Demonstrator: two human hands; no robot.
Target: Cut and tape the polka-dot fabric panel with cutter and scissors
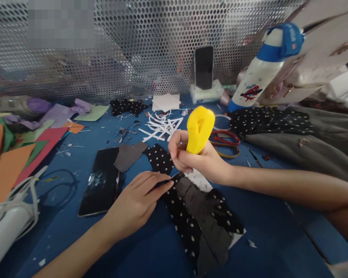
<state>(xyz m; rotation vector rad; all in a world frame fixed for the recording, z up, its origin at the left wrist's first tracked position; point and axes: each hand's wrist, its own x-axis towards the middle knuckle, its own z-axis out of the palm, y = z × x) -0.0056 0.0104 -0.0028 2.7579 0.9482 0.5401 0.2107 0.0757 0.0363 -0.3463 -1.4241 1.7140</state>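
My right hand [201, 162] is wrapped round a bright yellow rounded tool [199, 129] with a slot-like hollow in its upper end. Its lower end is hidden by my fingers, so its exact kind cannot be made out. Just below lies a black and grey patchwork piece [195, 208] of white-dotted fabric and dark grey scraps on white paper. My left hand [139, 199] pinches the upper left edge of this piece between thumb and fingers. Beyond my hands are a loose dotted fabric scrap [159, 158] and a dark grey scrap [129, 155].
A black tablet [100, 181] lies left of my left hand. White paper strips [162, 125] and coloured bands [227, 143] lie behind. A bottle [258, 73], a propped phone [204, 67] and a mesh panel [133, 46] stand farther back. Coloured paper [14, 170] covers the left side.
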